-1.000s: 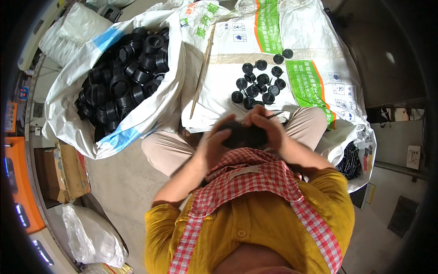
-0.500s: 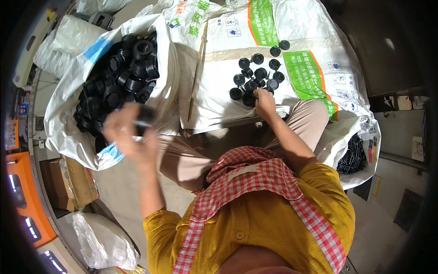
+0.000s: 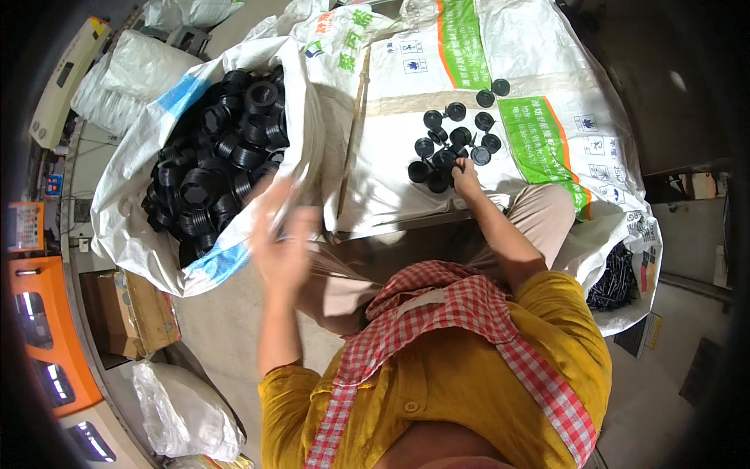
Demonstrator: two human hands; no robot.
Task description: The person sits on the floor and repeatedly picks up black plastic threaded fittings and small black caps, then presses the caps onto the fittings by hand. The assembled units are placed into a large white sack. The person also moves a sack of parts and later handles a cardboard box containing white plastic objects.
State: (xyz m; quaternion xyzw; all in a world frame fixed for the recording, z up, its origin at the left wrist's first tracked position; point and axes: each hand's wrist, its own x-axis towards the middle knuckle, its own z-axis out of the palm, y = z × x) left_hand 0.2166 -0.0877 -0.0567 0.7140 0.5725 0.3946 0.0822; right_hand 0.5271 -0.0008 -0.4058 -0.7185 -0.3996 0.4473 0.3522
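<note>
My left hand (image 3: 283, 242) is blurred by motion at the near right edge of a white woven sack. Its fingers and thumb look spread, and no part shows between them. Inside the sack lie many black threaded plastic caps (image 3: 201, 187). My right hand (image 3: 467, 181) is at the near side of a loose cluster of round black plastic pieces on a white sheet. Its fingers pinch at a round black piece (image 3: 445, 159), partly covering it. Some pieces in the cluster have thin stems, and another round black piece (image 3: 481, 156) lies just beyond my fingers.
The white sack (image 3: 129, 227) stands open at the left. Printed woven sacking (image 3: 383, 141) covers the work surface, with a thin stick (image 3: 353, 133) along its left part. A second sack of thin black pieces (image 3: 612, 277) sits at right. A cardboard box (image 3: 148, 309) and plastic bag (image 3: 183, 410) are lower left.
My left hand has moved right from over the sack to its edge; the black threaded cap it held is gone from it. My right hand stays at the cluster. The whole view has shifted slightly.
</note>
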